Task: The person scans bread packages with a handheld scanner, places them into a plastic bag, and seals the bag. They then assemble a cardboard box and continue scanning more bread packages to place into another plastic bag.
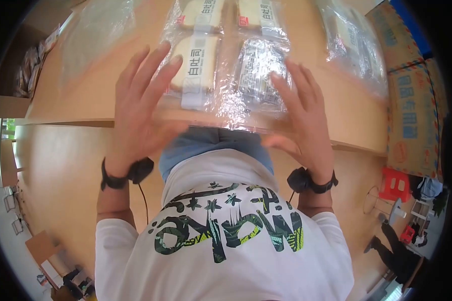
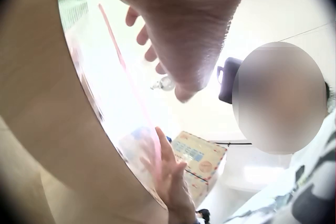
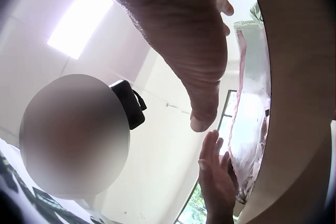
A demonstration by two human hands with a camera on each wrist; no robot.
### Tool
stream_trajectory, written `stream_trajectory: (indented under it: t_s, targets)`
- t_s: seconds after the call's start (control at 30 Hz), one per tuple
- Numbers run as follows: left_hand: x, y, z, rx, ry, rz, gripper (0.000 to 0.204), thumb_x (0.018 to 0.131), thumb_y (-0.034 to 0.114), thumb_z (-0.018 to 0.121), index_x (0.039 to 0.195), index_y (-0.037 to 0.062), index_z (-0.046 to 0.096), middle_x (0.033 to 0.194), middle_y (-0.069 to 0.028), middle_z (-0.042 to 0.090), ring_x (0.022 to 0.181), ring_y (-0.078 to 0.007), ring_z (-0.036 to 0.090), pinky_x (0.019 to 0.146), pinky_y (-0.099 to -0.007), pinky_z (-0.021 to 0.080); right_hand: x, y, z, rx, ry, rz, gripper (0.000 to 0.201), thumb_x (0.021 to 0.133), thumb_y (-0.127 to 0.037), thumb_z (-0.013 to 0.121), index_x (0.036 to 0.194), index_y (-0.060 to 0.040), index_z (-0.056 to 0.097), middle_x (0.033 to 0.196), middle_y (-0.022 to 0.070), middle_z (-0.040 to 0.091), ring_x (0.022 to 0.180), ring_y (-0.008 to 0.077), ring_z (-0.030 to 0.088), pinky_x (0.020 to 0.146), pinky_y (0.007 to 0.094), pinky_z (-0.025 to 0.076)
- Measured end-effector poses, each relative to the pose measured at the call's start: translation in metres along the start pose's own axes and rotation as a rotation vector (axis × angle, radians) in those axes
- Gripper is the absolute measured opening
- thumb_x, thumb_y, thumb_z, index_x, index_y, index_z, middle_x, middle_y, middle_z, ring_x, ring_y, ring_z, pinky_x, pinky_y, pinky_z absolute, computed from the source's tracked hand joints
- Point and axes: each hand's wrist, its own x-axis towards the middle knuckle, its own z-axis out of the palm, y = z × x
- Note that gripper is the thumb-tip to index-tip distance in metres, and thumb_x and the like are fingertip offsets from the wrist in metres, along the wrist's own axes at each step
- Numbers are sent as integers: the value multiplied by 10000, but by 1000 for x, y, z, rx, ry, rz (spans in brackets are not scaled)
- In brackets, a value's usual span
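Spreads the fingers of the left hand (image 1: 143, 103) nearly straight and well parted, thumb reaching inward, with nothing visibly held. Opens the fingers of the right hand (image 1: 309, 108) in near mirror, slightly bent, likewise free of any grip. Frames between them the clear film (image 1: 231, 95) over the bread packs (image 1: 198, 75), all lying near the close edge of the counter (image 1: 80, 108). Overlaps the sides of the film in the head view; whether touching or just above, cannot tell. Seems to be between grips, perhaps at a point of placing or straightening the packs. Would call for bringing both sets of fingertips evenly onto the slack film, pinching lightly, and sparing the soft bread. Farther out, turns both palms toward the counter, thumbs toward each other, with wrists level beneath dark bands (image 1: 116, 181) and forearms running back roughly parallel, well apart, into white sleeves (image 1: 116, 233).
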Motion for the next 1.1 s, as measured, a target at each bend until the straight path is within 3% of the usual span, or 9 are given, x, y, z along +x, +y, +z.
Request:
stream_trajectory:
  t_s: [0.1, 0.17, 0.3, 0.4, 0.5, 0.6, 0.7, 0.9, 1.1]
  targets:
    - [-11, -26, 1, -118, -359, -21, 665, 852, 602, 528, 1336, 147, 516, 1432, -117, 440, 1325, -380, 369, 1053, -497, 302, 2, 1, 3, -60, -202, -40, 784, 722, -647, 615, 1346, -184, 508, 1447, 160, 389, 1278, 426, 378, 1032, 505, 331]
    - [-22, -19, -5, -23, -389, -32, 647, 837, 560, 578, 1329, 144, 522, 1428, -107, 448, 1324, -360, 377, 1054, -500, 300, -6, 3, 2, -39, -280, -59, 767, 721, -668, 591, 1323, -196, 532, 1451, 136, 396, 1284, 405, 384, 1035, 510, 328]
    - [-48, -25, -9, 57, -387, -17, 634, 770, 424, 708, 1314, 153, 525, 1424, -67, 453, 1311, -315, 402, 1021, -495, 336, -19, 7, -15, 32, -377, -63, 764, 642, -635, 690, 1244, -170, 614, 1440, 138, 425, 1307, 402, 369, 1050, 497, 315]
    - [-68, -37, -1, 118, -253, 103, 597, 718, 274, 760, 1268, 164, 557, 1382, -53, 493, 1260, -284, 456, 991, -473, 368, -24, 12, -18, 112, -342, -80, 735, 628, -536, 739, 1277, -237, 568, 1445, 95, 420, 1299, 361, 395, 1044, 519, 323]
    - [-82, -39, 9, 58, -11, 163, 508, 711, 198, 754, 1194, 167, 602, 1328, -40, 542, 1208, -253, 501, 974, -445, 384, -27, 2, -5, 31, -185, -25, 751, 586, -404, 808, 1278, -253, 559, 1427, 77, 445, 1298, 345, 402, 1040, 518, 329]
    - [-68, -30, 11, 154, 108, 83, 398, 721, 142, 741, 1107, 165, 650, 1247, -39, 604, 1146, -242, 549, 953, -431, 395, -27, -6, -2, -106, -229, -20, 737, 594, -250, 815, 1280, -269, 548, 1407, 60, 471, 1278, 332, 428, 1029, 509, 345]
    - [-53, -26, 4, 250, -69, 90, 367, 725, 135, 739, 1081, 177, 659, 1218, -32, 623, 1122, -232, 568, 937, -417, 404, -30, 2, 7, -316, -186, -140, 667, 627, -142, 800, 1242, -277, 577, 1357, 38, 523, 1226, 320, 486, 1006, 468, 386]
    - [-75, -36, 16, 140, 112, 195, 304, 729, 100, 729, 1025, 141, 675, 1135, -41, 664, 1039, -233, 616, 906, -402, 426, -38, 5, 21, -123, 107, -179, 377, 731, -69, 742, 1068, -229, 692, 1172, 26, 645, 1039, 277, 598, 795, 333, 516]
    - [-66, -29, 10, -98, 279, 139, 195, 772, 79, 696, 961, 74, 650, 1072, -98, 679, 1015, -291, 623, 864, -419, 454, -36, 2, 14, -48, 140, -275, 325, 707, -56, 732, 1017, -148, 715, 1068, 47, 673, 925, 252, 610, 726, 323, 514]
